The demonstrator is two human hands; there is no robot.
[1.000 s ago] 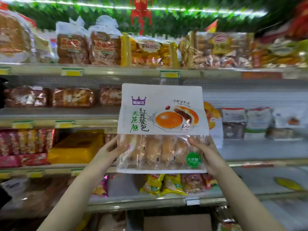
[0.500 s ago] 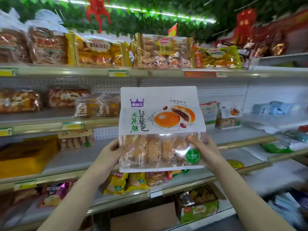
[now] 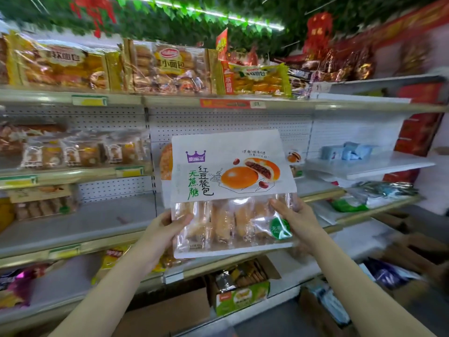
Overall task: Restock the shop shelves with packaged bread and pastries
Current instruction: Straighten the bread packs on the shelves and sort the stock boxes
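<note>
I grip the red-bean bun pack [image 3: 233, 190] upright in the air before the shelving, my left hand [image 3: 162, 229] curled round its lower left corner and my right hand [image 3: 301, 220] round its lower right, thumbs on the clear front. It touches no shelf. Just behind its left edge a round bun packet [image 3: 166, 161] peeks out, and behind its right edge a small white packet [image 3: 294, 158] printed with the same kind of bun; the pack hides the rest of that stretch. On the top shelf [image 3: 170, 102] three large yellow bread bags stand side by side: one left [image 3: 60, 66], one middle [image 3: 167, 66], one right [image 3: 257, 79]. Clear-wrapped pastries [image 3: 80, 152] line the shelf to the left, too blurred to count. Pale blue packets [image 3: 345, 152] sit on a shelf to the right, a green bag [image 3: 349, 204] below them. One open carton [image 3: 243, 288] sits low down. The shelves are pale metal with a perforated back panel [image 3: 218, 120]; green leaf garlands [image 3: 194, 15] and a red hanging ornament [image 3: 318, 27] run overhead
</note>
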